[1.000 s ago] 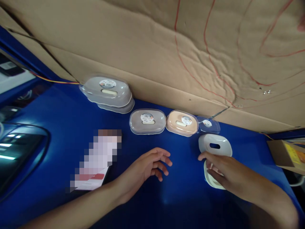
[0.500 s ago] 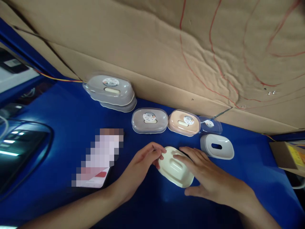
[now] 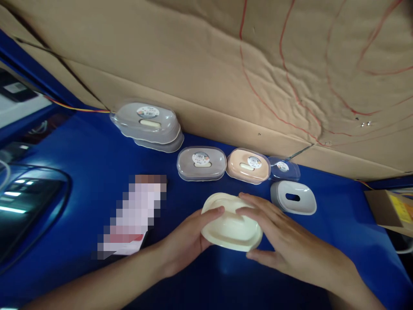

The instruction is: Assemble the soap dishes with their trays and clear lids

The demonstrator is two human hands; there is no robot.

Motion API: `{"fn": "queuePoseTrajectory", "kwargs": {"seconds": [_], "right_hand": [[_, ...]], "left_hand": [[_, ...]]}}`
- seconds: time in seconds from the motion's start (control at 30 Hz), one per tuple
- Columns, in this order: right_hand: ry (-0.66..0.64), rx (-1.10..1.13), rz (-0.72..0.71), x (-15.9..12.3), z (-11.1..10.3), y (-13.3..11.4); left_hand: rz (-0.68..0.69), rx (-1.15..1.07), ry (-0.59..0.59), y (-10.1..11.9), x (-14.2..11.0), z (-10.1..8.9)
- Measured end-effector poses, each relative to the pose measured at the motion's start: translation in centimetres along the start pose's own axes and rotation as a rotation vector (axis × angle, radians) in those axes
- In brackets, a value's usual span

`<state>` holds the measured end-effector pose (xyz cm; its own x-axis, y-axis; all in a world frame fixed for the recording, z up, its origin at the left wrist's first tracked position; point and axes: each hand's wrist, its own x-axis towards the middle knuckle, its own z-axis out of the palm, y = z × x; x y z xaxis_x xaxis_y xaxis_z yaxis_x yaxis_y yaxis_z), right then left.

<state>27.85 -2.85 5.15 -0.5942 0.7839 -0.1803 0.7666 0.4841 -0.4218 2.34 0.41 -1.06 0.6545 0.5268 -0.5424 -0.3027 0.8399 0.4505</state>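
A cream oval plastic dish [image 3: 235, 232], with a raised rim and a bump in its middle, is held above the blue table between my hands. My left hand [image 3: 193, 230] grips its left end, thumb over the rim onto the inner face and fingers hidden underneath. My right hand [image 3: 274, 228] curls round the right end, fingers at the far edge and thumb at the near edge. Just beyond my right hand sits a pale grey oval dish [image 3: 309, 203] with a slot through its middle.
Along the cardboard wall [image 3: 193, 56] stand stacked grey lidded boxes [image 3: 148, 122], a grey box [image 3: 201, 165], a peach box [image 3: 248, 165] and a clear lid [image 3: 285, 168]. A phone [image 3: 129, 219] with a blurred screen lies left on the blue table [image 3: 80, 193]. A carton [image 3: 387, 211] is far right.
The cream dish has turned over, so its rimmed hollow face now shows. My left thumb has moved onto it, with the fingers going underneath. My right hand stays at the right end.
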Motion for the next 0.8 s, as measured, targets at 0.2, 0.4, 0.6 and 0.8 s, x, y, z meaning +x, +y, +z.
{"fn": "queuePoseTrajectory", "kwargs": {"seconds": [0.2,0.4,0.6,0.8], "right_hand": [[0.114,-0.368,0.426,-2.4,-1.1,4.4],[-0.156,-0.462,0.624,-1.6,-0.7,6.0],[-0.146,-0.321,0.446,-0.7,-1.3,5.1],[0.173,-0.026,0.078,0.1,-1.0,0.1]], "left_hand": [[0.006,-0.081,0.09,0.6,0.1,0.1],[-0.016,-0.125,0.178,0.9,0.2,0.5],[-0.025,-0.159,0.123,1.0,0.2,0.5],[-0.029,-0.161,0.0,-0.1,0.7,0.2]]}}
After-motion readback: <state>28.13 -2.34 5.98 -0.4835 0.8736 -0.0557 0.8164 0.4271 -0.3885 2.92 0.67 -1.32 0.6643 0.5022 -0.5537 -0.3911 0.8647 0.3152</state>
